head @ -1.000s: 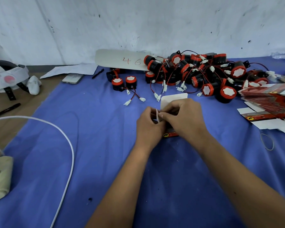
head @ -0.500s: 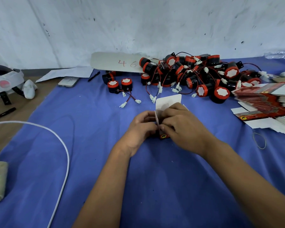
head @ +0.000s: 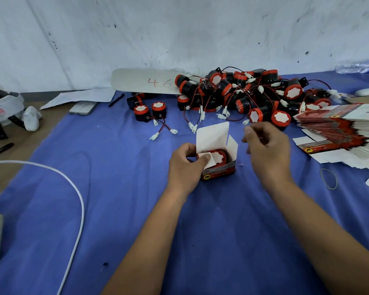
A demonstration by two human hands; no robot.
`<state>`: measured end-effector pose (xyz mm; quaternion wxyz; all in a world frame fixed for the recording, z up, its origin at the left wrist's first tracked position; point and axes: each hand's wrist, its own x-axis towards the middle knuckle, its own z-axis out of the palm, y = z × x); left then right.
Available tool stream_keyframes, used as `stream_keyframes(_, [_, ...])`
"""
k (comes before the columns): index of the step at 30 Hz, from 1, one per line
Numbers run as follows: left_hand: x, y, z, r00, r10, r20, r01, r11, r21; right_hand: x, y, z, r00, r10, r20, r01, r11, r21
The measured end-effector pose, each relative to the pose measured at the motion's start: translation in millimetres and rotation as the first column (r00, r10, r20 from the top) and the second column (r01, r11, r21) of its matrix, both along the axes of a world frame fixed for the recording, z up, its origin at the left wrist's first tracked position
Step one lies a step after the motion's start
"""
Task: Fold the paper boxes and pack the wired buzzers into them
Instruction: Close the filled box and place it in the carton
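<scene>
So the little red paper box (head: 218,170) sits on the blue cloth (head: 115,188) in front of me, mouth facing up, long side running left-right, white lid flap standing tall at the back. A buzzer (head: 216,156) lies inside, red rim and white face up. My left hand (head: 184,167) grips the box's left end, thumb pressing a side flap down. My right hand (head: 266,150) hovers just beside it, fingers loosely curled, holding nothing.

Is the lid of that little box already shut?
No, the paper box stands open, its white lid flap upright, with a buzzer visible inside while the left hand holds it.
</scene>
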<state>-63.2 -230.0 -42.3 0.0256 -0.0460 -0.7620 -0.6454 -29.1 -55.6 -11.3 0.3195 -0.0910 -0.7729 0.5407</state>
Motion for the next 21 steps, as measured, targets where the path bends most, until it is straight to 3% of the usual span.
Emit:
stream_keyframes(2, [0.1,-1.5,1.5,1.000,-0.016,-0.003,0.016,1.000,0.007,-8.1,1.1,-9.1,0.948,0.225,0.224,-0.178,0.961,-0.210])
stream_keyframes(3, [-0.1,-2.1,1.9,1.000,-0.028,-0.005,0.028,1.000,0.014,-10.1,1.6,-13.5,0.901,0.341,0.268,-0.279,0.929,-0.243])
stream_keyframes(6, [1.5,-1.3,3.1,0.998,-0.051,-0.039,0.053,0.997,0.054,-9.9,0.7,-20.0,0.836,0.501,0.223,-0.480,0.865,-0.146])
stream_keyframes(11, [2.0,0.5,1.0,0.987,-0.044,-0.152,0.055,0.996,0.066,-5.6,-2.5,-24.2,0.835,0.537,0.121,-0.537,0.843,-0.042])
stream_keyframes(16, [0.8,-4.5,2.1,0.991,-0.064,-0.117,0.070,0.997,0.045,0.2,18.7,-20.8,0.670,0.688,0.280,-0.721,0.693,0.024])
stream_keyframes(19, [-1.2,-18.5,3.3,0.974,-0.224,-0.039,0.227,0.965,0.129,1.5,15.7,-21.0,0.713,0.643,0.279,-0.681,0.730,0.056])
stream_keyframes(21, [0.4,-25.2,4.4,0.956,-0.292,-0.011,0.290,0.946,0.147,1.3,11.3,-23.4,0.782,0.563,0.268,-0.616,0.765,0.189])
